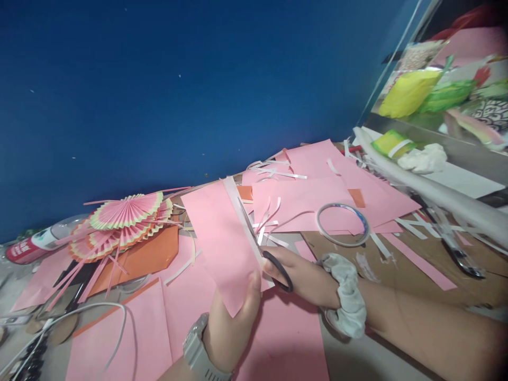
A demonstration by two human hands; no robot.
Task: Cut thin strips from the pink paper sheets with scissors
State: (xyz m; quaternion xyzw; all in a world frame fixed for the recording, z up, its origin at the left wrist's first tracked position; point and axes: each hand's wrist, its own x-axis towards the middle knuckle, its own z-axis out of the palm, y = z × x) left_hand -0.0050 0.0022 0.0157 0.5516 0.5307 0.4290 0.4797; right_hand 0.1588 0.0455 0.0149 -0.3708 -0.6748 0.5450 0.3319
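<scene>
My left hand (234, 323), with a grey watch at the wrist, is closed on the near end of a pink sheet of paper (218, 233). A whitish strip (242, 211) runs along the right side of that sheet. My right hand (286, 270), a pale scrunchie on its wrist, grips a pair of scissors (282, 272) by the black handles. The scissors' blades point away from me and lie along the strip at the sheet's right edge. Part of the handles is hidden by my fingers.
More pink sheets (309, 201) and white scraps cover the table. Pleated paper fans (127, 211) and a bottle (35, 246) lie at left. A tape roll (343, 225), a cutter knife (462, 259) and a pale tube (428, 185) are at right. A blue wall (178, 95) stands behind.
</scene>
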